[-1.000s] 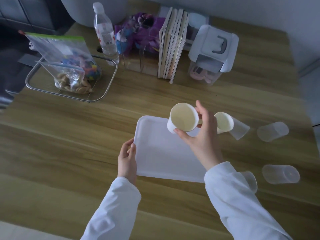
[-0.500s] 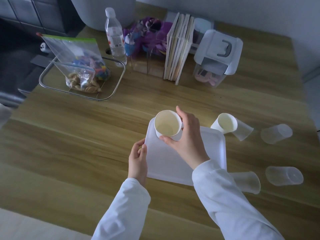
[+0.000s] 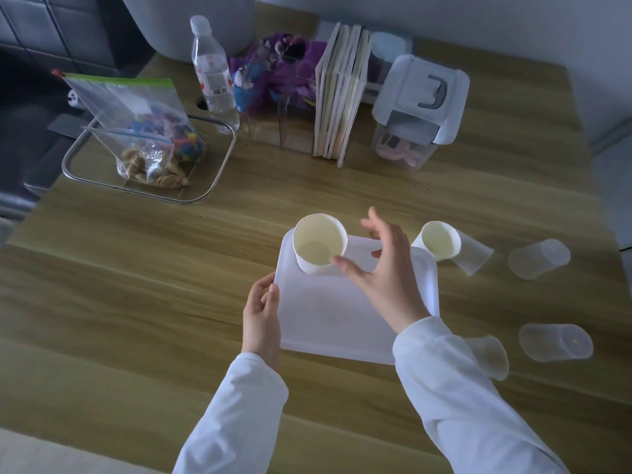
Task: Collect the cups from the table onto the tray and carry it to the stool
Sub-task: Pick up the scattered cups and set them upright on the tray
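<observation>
A white tray (image 3: 328, 323) lies flat on the wooden table. A white paper cup (image 3: 319, 244) stands upright in its far left corner. My right hand (image 3: 383, 265) hovers just right of that cup with fingers spread, thumb close to its rim. My left hand (image 3: 261, 313) grips the tray's left edge. A second paper cup (image 3: 437, 239) lies on its side at the tray's far right corner, beside a clear plastic cup (image 3: 473, 253). Three more clear cups lie tipped over: one far right (image 3: 538, 258), one right front (image 3: 555, 342), one partly behind my right sleeve (image 3: 489, 355).
At the back stand a wire-rimmed tray (image 3: 219, 172) with zip bags of snacks and toys, a water bottle (image 3: 213, 73), a row of books (image 3: 342, 94), purple toys and a lidded plastic box (image 3: 417, 107). The table's left edge drops off to dark floor.
My right hand carried the paper cup leftwards, set it upright on the tray's far left corner and opened off it. My left hand stayed on the tray edge.
</observation>
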`<state>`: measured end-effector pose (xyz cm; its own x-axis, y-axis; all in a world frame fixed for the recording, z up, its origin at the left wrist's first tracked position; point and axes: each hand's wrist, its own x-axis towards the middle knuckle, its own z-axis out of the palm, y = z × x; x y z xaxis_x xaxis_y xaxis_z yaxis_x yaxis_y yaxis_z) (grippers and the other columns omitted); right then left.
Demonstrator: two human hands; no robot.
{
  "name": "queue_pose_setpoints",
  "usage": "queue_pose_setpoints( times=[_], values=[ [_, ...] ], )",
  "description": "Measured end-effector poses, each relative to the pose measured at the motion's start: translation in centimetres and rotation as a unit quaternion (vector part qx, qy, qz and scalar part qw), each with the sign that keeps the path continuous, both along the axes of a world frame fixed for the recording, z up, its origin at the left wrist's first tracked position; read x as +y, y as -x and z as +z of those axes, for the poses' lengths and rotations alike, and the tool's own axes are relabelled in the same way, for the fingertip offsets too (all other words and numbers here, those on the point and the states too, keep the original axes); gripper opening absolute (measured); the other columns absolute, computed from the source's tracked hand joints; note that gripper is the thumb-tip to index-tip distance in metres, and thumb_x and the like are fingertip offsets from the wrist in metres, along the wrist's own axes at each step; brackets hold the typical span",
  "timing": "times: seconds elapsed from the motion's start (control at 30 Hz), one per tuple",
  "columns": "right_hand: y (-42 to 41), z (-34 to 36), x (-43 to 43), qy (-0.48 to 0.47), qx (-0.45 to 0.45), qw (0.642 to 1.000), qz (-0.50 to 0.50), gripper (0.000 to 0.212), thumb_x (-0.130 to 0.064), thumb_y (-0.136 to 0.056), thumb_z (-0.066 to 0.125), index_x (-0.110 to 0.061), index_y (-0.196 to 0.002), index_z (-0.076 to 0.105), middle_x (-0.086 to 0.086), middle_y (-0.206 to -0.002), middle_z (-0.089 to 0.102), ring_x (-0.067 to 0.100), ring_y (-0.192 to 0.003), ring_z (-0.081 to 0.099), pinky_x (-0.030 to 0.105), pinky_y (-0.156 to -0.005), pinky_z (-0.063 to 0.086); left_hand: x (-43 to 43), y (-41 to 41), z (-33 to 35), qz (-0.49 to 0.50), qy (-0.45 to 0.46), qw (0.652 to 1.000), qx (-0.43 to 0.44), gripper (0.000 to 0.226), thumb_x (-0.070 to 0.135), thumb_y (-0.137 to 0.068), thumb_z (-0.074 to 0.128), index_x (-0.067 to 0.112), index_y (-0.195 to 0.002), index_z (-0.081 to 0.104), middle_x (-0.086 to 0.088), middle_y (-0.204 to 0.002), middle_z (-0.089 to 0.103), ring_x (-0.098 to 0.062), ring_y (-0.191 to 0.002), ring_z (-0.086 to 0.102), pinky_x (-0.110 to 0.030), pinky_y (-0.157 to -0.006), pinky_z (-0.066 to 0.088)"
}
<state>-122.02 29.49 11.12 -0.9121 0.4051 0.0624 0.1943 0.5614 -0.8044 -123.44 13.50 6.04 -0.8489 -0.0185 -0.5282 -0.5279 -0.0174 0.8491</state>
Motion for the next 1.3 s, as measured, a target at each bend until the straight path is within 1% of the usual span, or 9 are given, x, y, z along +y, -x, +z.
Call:
queue_pose_setpoints(
  times=[0.13, 0.23, 0.3, 0.4, 0.53, 0.6, 0.83, 1.13, 1.3],
  values=[
    [-1.3, -0.6, 5.3, 0.013, 0.015, 0.991, -0.133, 0.070, -0.028, -0.072, 0.074, -0.011, -0.131, 0.040, 0.004, -0.118, 0.053, 0.018, -0.105, 0.049, 0.038, -0.094, 0.043, -0.3, 0.5, -0.4, 0.011, 0.006, 1.000, 0.005, 0.022, 0.023, -0.096, 0.043, 0.036, -0.094, 0.061, 0.000, -0.095, 0.064, -0.022, -0.092, 0.058, -0.045, -0.090, 0.047],
    [-2.5, -2.3, 9.6, 0.012, -0.024, 0.977, -0.214, 0.079, -0.052, -0.064, 0.069, -0.018, -0.130, 0.041, 0.003, -0.117, 0.055, 0.024, -0.111, 0.051, 0.048, -0.098, 0.041, -0.6, 0.9, -0.8, 0.029, 0.008, 0.999, 0.010, 0.021, 0.023, -0.096, 0.043, 0.034, -0.097, 0.060, 0.002, -0.091, 0.063, -0.020, -0.086, 0.057, -0.039, -0.080, 0.047],
    [-3.1, -3.3, 11.4, 0.010, -0.061, 0.971, -0.231, 0.080, -0.051, -0.063, 0.071, -0.017, -0.129, 0.042, 0.006, -0.121, 0.054, 0.027, -0.117, 0.047, 0.049, -0.102, 0.038, -1.0, 1.1, -1.2, 0.041, 0.019, 0.999, 0.012, 0.021, 0.023, -0.096, 0.042, 0.034, -0.097, 0.060, 0.004, -0.088, 0.061, -0.018, -0.083, 0.056, -0.036, -0.077, 0.046],
    [-3.0, -4.6, 12.9, -0.009, -0.106, 0.966, -0.234, 0.071, -0.042, -0.063, 0.076, -0.018, -0.124, 0.048, 0.009, -0.126, 0.052, 0.026, -0.121, 0.041, 0.040, -0.105, 0.034, -1.4, 1.4, -1.8, 0.060, 0.021, 0.998, 0.008, 0.021, 0.023, -0.096, 0.043, 0.035, -0.095, 0.061, 0.003, -0.093, 0.062, -0.021, -0.087, 0.056, -0.039, -0.079, 0.046],
    [-2.1, -6.3, 14.0, -0.020, -0.140, 0.964, -0.227, 0.084, -0.056, -0.049, 0.074, -0.021, -0.122, 0.051, 0.008, -0.123, 0.057, 0.025, -0.121, 0.044, 0.042, -0.103, 0.038, -1.7, 1.9, -2.4, 0.075, 0.023, 0.997, 0.002, 0.020, 0.023, -0.096, 0.043, 0.034, -0.098, 0.060, 0.004, -0.092, 0.061, -0.021, -0.084, 0.056, -0.035, -0.072, 0.047],
    [-1.5, -6.9, 14.4, -0.015, -0.155, 0.960, -0.232, 0.084, -0.053, -0.048, 0.077, -0.019, -0.121, 0.051, 0.009, -0.122, 0.056, 0.027, -0.120, 0.043, 0.041, -0.102, 0.038, -1.7, 2.3, -2.6, 0.077, 0.024, 0.997, 0.001, 0.021, 0.023, -0.096, 0.042, 0.035, -0.097, 0.060, 0.003, -0.093, 0.061, -0.023, -0.087, 0.055, -0.038, -0.076, 0.046],
    [-0.8, -7.9, 14.6, -0.044, -0.153, 0.961, -0.226, 0.079, -0.047, -0.049, 0.081, -0.010, -0.113, 0.054, 0.011, -0.114, 0.062, 0.030, -0.112, 0.051, 0.047, -0.099, 0.040, -1.2, 2.9, -2.9, 0.082, 0.035, 0.996, 0.004, 0.023, 0.025, -0.096, 0.043, 0.038, -0.093, 0.061, 0.005, -0.090, 0.061, -0.025, -0.090, 0.054, -0.044, -0.084, 0.044],
    [-1.7, -4.4, 14.4, 0.011, -0.124, 0.968, -0.219, 0.071, -0.057, -0.048, 0.075, -0.023, -0.108, 0.055, 0.000, -0.107, 0.062, 0.025, -0.105, 0.055, 0.049, -0.094, 0.045, -0.5, 2.4, -2.6, 0.071, 0.014, 0.997, -0.008, 0.023, 0.024, -0.097, 0.042, 0.037, -0.094, 0.061, 0.003, -0.093, 0.062, -0.025, -0.091, 0.055, -0.042, -0.080, 0.045],
    [-1.7, 1.1, 12.3, 0.093, -0.051, 0.980, -0.168, 0.075, -0.033, -0.062, 0.080, -0.017, -0.126, 0.045, 0.000, -0.122, 0.051, 0.021, -0.109, 0.055, 0.030, -0.086, 0.047, 0.2, 1.5, -1.9, 0.050, 0.007, 0.999, -0.007, 0.020, 0.022, -0.097, 0.042, 0.032, -0.099, 0.059, 0.002, -0.095, 0.062, -0.023, -0.090, 0.056, -0.042, -0.081, 0.046]
  ],
)
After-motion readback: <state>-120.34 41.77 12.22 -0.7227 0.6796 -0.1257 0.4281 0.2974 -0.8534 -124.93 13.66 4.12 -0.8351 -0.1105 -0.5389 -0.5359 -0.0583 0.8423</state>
